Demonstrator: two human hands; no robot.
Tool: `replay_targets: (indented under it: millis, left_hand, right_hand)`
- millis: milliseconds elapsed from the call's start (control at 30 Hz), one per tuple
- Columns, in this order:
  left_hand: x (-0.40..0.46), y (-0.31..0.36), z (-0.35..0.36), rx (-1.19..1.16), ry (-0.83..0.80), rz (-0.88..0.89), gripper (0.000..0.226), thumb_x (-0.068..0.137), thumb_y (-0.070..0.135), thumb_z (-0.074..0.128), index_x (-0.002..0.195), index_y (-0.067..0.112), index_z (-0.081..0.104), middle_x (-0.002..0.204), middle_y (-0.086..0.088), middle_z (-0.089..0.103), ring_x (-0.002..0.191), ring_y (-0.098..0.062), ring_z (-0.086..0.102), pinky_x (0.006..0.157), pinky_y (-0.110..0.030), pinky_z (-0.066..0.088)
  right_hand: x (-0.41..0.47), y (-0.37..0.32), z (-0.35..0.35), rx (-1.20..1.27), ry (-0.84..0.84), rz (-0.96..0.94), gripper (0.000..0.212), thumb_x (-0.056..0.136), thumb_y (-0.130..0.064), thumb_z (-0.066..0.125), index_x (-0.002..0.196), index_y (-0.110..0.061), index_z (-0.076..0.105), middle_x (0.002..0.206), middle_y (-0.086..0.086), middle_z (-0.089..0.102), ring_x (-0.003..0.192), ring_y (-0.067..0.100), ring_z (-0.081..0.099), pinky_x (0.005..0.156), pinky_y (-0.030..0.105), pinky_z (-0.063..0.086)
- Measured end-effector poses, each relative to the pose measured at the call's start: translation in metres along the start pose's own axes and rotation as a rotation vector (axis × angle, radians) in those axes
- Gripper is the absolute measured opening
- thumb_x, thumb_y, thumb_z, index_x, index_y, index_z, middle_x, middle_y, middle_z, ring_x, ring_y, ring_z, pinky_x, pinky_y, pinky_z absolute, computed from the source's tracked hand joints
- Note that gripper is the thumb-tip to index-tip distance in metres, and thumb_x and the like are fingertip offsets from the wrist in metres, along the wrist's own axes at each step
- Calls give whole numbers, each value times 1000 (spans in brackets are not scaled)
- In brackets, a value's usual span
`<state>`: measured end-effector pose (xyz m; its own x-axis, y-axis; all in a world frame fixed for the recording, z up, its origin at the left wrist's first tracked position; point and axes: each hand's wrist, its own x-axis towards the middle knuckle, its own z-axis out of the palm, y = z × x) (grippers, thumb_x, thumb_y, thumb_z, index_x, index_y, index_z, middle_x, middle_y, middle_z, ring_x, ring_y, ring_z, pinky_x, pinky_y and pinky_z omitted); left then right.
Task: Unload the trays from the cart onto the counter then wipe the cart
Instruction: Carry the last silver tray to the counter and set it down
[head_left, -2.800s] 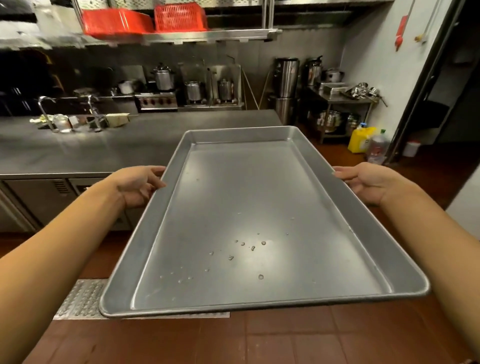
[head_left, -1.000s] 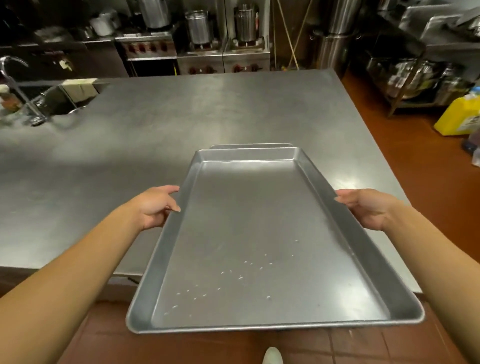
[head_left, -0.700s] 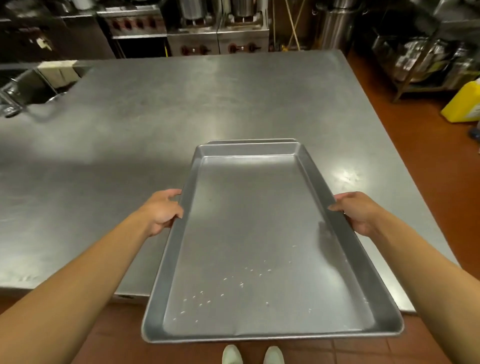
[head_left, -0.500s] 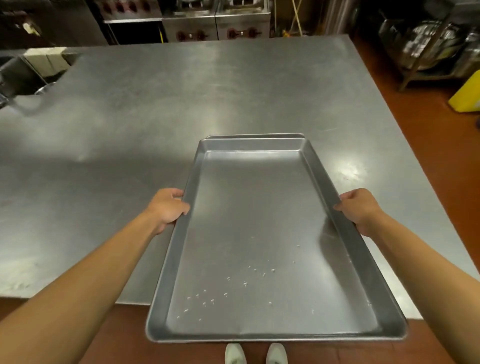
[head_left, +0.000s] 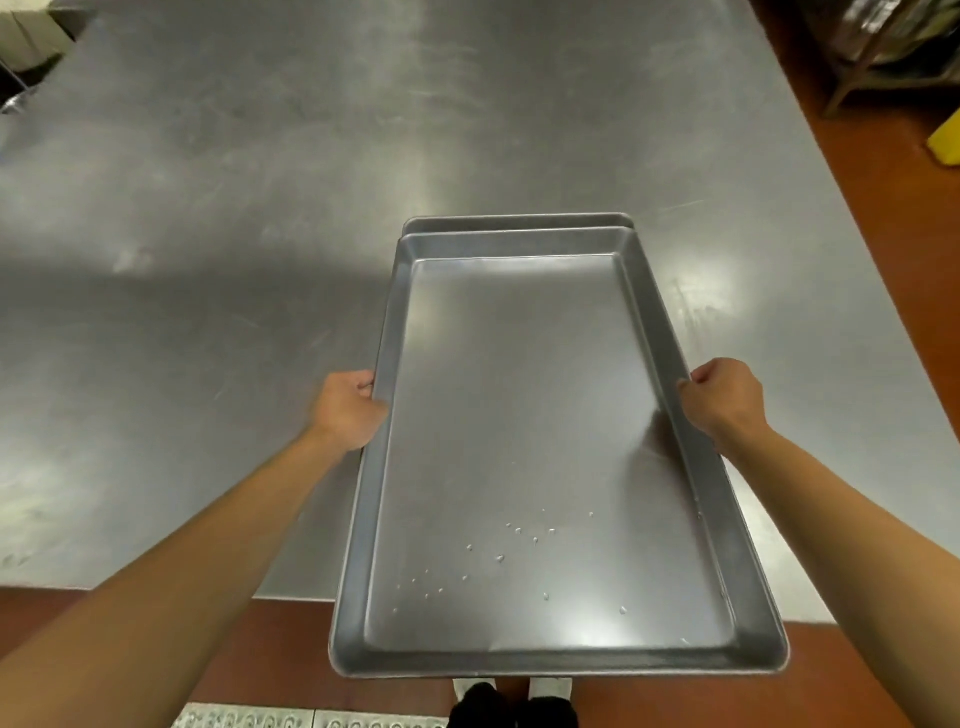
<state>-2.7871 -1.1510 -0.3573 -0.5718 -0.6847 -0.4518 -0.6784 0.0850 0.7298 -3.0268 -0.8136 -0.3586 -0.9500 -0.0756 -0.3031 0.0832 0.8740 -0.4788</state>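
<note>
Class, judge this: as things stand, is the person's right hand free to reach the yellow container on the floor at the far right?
Probably not: the right hand grips the tray's right rim, the left hand the opposite rim, so that grip must go first. The yellow container also lies well off, beyond the counter.

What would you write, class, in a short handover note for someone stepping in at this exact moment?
Left hand: grips the left rim of the top tray.
Right hand: grips its right rim.
Trays: the top tray sits over a second tray whose far rim peeks out beyond it. Both overhang the near edge of the counter. Water drops lie on the top tray's near end.
Done: trays brought to the counter.
Left: push them fully on, let go, fetch any trays remaining, wipe the cart, which is out of view.
</note>
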Motion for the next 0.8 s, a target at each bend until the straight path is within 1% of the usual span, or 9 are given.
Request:
replay_targets:
  millis: [67,133,200,300,400,467,533,700,800]
  left_hand:
    - [7,-7,3,30,16,-10,34,84,-22,52,96,3,72,61,7,66,43,4,54,45,-15,46]
    - [19,-22,6,58,38,1,23,75,-5,59,93,-1,73,72,-4,65,56,-11,55,54,-25,44]
    - [28,-34,9,130,64,1,30,64,11,59,90,5,73,72,-3,66,63,-18,54,60,-29,44]
    - [17,-23,10,156,100,11,26,74,-1,63,90,14,77,75,-4,67,65,-19,56,65,-28,47]
    - [17,-22,10,204,109,55,29,77,-2,63,101,4,78,81,-5,66,75,-18,58,73,-29,48]
    - [20,-23,10,249,112,42,39,83,-5,63,119,3,75,98,-13,76,88,-20,68,83,-30,53]
    - [22,-20,10,264,113,30,45,87,-5,62,130,1,69,116,-18,75,100,-24,71,89,-32,53]
    - [28,-11,12,304,120,21,49,92,-6,60,141,0,60,108,-9,71,92,-16,62,84,-19,41]
    - [32,-10,13,373,134,24,28,86,-14,56,109,-6,72,86,-4,57,77,-19,55,65,-22,42]
  right_hand:
    - [1,1,3,-24,1,-16,32,96,-7,63,64,-3,57,62,14,51,59,34,56,61,29,42]
    - [2,2,5,-44,3,-30,30,94,-5,62,65,-3,58,63,15,51,59,33,53,61,29,41]
    - [4,3,8,-59,6,-39,26,91,-1,61,65,-2,59,63,17,51,60,33,53,60,30,42]
    - [6,4,11,-63,8,-52,24,90,2,60,69,12,62,67,31,59,66,41,63,64,35,51]
    - [7,6,16,-85,28,-88,24,90,1,62,71,15,62,68,33,61,62,39,60,64,38,54]
    - [8,5,17,-104,44,-102,23,88,2,62,69,14,59,63,31,53,58,31,51,61,37,50]
    - [9,2,17,-101,50,-106,20,88,4,62,73,16,62,65,29,57,59,32,53,62,35,49]
    - [15,-3,16,-83,71,-114,20,91,1,63,77,15,67,74,30,67,72,40,67,71,44,60]
    - [18,-4,19,-82,69,-109,19,93,-1,64,78,9,69,78,26,69,60,26,60,67,35,53]
